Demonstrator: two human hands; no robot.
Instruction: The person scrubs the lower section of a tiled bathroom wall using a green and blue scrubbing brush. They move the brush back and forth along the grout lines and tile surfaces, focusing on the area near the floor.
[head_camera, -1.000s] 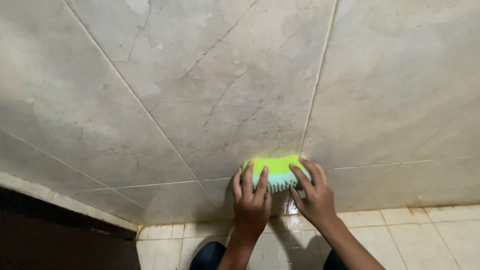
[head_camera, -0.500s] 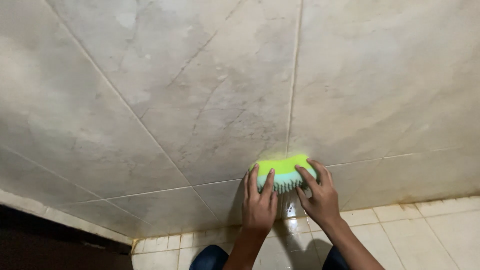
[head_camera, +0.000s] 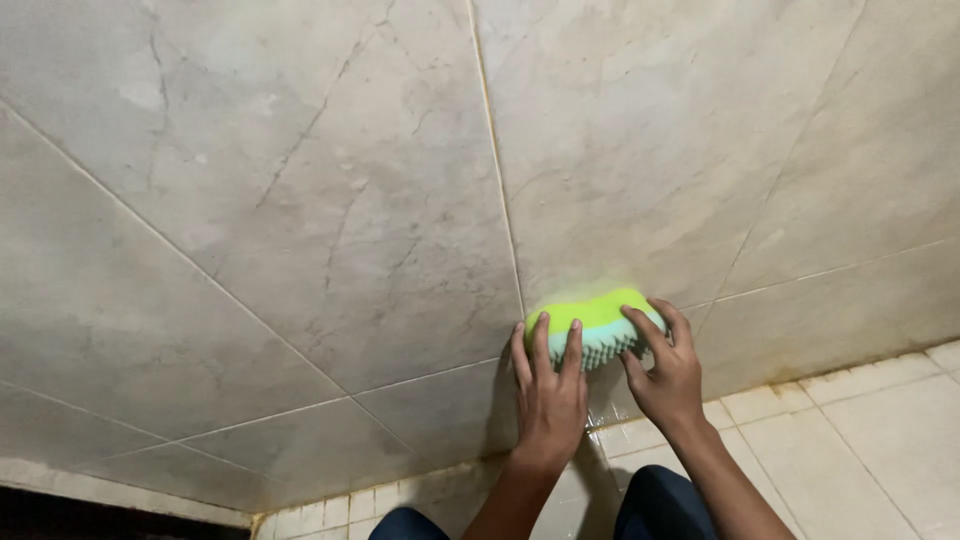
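A bright green scrub brush (head_camera: 597, 318) with pale teal bristles is pressed against a large grey marbled wall tile (head_camera: 330, 200), low down near the floor. My left hand (head_camera: 547, 385) grips the brush's left end, fingers spread over its back. My right hand (head_camera: 662, 365) holds the right end, fingers curled over the top. Both forearms reach up from the bottom of the view.
Grout lines (head_camera: 497, 160) cross the wall tiles. Small cream floor tiles (head_camera: 850, 430) with stained grout meet the wall at the lower right. My dark blue clothed knees (head_camera: 660, 505) show at the bottom. A dark gap (head_camera: 90, 515) lies at the bottom left.
Both hands and the brush have slid a little to the right along the wall, still low by the floor. The grip is unchanged.
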